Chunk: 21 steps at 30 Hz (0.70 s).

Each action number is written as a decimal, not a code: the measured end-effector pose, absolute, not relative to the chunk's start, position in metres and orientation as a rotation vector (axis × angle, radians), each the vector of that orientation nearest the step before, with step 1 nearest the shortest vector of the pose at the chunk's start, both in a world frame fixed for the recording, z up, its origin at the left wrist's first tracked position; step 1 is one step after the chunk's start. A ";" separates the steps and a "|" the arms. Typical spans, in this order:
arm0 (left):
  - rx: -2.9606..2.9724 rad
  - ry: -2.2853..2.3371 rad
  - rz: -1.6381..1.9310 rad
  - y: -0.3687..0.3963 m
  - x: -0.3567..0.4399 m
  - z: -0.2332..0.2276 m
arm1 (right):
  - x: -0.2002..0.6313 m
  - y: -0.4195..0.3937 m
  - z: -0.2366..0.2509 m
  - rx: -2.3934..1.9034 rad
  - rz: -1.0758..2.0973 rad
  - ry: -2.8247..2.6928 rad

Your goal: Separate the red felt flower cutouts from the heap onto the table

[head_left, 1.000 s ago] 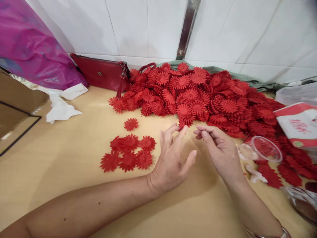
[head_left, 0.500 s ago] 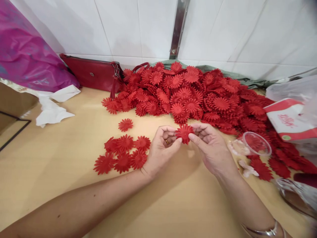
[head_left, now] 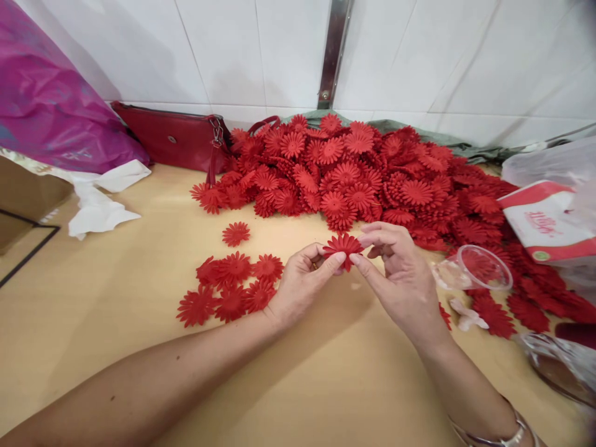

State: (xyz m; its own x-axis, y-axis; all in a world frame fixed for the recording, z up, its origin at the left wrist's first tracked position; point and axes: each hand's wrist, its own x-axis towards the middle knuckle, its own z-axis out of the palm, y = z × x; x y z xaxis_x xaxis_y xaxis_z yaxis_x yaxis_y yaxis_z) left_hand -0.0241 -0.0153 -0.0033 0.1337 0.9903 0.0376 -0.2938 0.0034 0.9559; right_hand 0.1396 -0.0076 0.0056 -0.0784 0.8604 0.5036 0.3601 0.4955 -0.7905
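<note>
Between my hands, just above the table, is a red artificial flower (head_left: pixel 345 243) with many narrow petals. My left hand (head_left: pixel 298 282) pinches its lower left side, thumb on top. At its right edge, the thumb and bent forefinger of my right hand (head_left: pixel 404 282) hold the petals, while the other fingers curl loosely. Beside my left wrist lie several red flowers (head_left: pixel 231 302) in two rough rows. A single flower (head_left: pixel 236 234) rests a little farther back.
A large heap of red flowers (head_left: pixel 344 180) spreads along the tiled wall (head_left: pixel 223 49). Left of it stand a red purse (head_left: pixel 172 139), a purple bag (head_left: pixel 60 99) and white tissue (head_left: pixel 100 208). A clear plastic cup (head_left: pixel 484 267) and a red-and-white packet (head_left: pixel 544 223) are on the right.
My right hand's fingers have lifted and loosened behind the flower. The flower has tilted flatter and shifted slightly left. My left hand keeps its pinch.
</note>
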 end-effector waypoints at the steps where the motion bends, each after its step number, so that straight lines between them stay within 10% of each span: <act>1: 1.058 0.880 1.247 -0.015 -0.024 -0.003 | 0.140 -0.009 0.006 -1.059 0.528 -1.681; 21: 1.097 0.907 1.208 -0.016 -0.023 -0.007 | 0.141 -0.008 0.007 -1.031 0.553 -1.808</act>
